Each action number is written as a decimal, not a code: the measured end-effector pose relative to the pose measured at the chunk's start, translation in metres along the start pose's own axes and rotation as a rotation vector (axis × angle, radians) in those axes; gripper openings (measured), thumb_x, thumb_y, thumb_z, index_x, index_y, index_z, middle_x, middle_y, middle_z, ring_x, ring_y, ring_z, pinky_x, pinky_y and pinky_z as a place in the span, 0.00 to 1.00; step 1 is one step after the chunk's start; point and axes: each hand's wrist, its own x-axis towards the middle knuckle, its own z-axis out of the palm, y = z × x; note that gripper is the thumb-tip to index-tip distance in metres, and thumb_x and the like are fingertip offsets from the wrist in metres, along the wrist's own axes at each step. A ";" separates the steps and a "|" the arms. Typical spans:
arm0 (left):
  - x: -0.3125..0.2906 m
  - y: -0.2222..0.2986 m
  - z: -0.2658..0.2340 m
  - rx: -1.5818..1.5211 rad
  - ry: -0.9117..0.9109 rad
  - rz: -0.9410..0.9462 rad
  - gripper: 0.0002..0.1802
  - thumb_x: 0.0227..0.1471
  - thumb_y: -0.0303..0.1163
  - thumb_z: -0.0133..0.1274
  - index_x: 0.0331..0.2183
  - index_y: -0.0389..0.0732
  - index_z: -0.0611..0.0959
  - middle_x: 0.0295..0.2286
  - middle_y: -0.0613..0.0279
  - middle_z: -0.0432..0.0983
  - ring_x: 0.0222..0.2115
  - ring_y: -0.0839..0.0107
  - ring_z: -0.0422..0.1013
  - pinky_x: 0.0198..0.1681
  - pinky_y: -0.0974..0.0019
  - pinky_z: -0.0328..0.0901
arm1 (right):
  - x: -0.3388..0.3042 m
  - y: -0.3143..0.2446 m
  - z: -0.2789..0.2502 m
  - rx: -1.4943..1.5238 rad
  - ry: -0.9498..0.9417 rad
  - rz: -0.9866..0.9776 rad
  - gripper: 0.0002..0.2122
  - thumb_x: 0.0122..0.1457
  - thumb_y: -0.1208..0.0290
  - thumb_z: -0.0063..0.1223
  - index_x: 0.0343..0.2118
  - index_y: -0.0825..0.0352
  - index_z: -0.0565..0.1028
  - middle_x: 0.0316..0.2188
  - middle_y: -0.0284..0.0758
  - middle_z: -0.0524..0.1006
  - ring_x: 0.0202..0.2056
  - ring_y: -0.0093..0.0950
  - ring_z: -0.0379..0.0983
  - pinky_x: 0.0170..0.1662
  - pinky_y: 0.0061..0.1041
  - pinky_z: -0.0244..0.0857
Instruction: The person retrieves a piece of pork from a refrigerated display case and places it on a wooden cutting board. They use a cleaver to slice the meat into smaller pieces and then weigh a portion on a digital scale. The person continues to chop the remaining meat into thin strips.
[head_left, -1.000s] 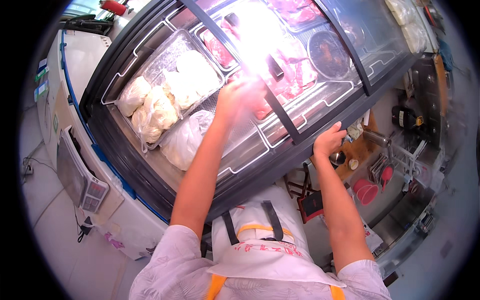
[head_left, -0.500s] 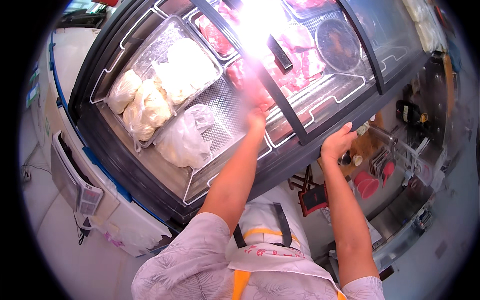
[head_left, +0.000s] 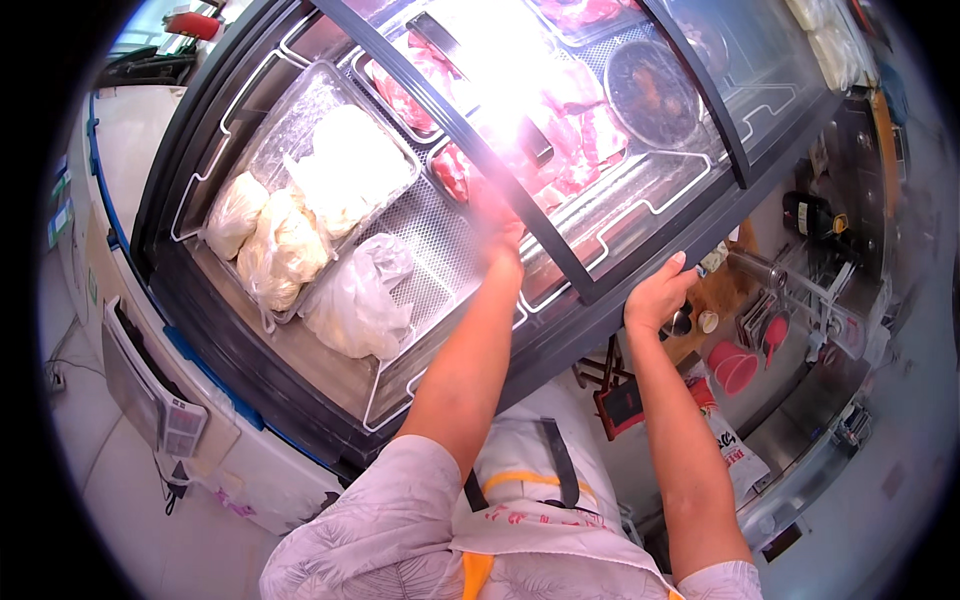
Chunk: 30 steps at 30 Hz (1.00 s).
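My left hand (head_left: 502, 238) reaches into a dark-framed glass-topped display case (head_left: 560, 345), beside a tray of raw red meat (head_left: 590, 150). Glare and blur hide its fingers, so whatever they touch cannot be made out. My right hand (head_left: 660, 292) grips the case's front edge, thumb up. Left of my left hand, a white plastic bag (head_left: 360, 300) with pale contents lies on the perforated metal floor (head_left: 435, 240). Behind it, a clear tray (head_left: 300, 105) holds bagged pale, dough-like lumps (head_left: 285, 245) and a bright white bagged mass (head_left: 350, 165).
A round dark-bottomed dish (head_left: 655, 95) sits at the case's right. A dark bar (head_left: 470, 140) crosses the glass. On the floor side stand a pink bucket (head_left: 732, 368), a folding stool (head_left: 615, 400) and a metal counter (head_left: 805, 420). A scale-like device (head_left: 150, 380) hangs left.
The whole view has shifted slightly, so the case and its contents appear lower and further left. Both hands keep about the same places on and in the case.
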 end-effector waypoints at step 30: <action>-0.055 0.072 0.050 -0.279 -0.119 0.288 0.12 0.53 0.24 0.64 0.40 0.30 0.84 0.36 0.58 0.83 0.32 0.68 0.80 0.35 0.66 0.74 | -0.003 -0.008 -0.005 0.049 -0.034 -0.019 0.26 0.77 0.52 0.35 0.56 0.77 0.63 0.48 0.61 0.77 0.49 0.59 0.74 0.53 0.52 0.66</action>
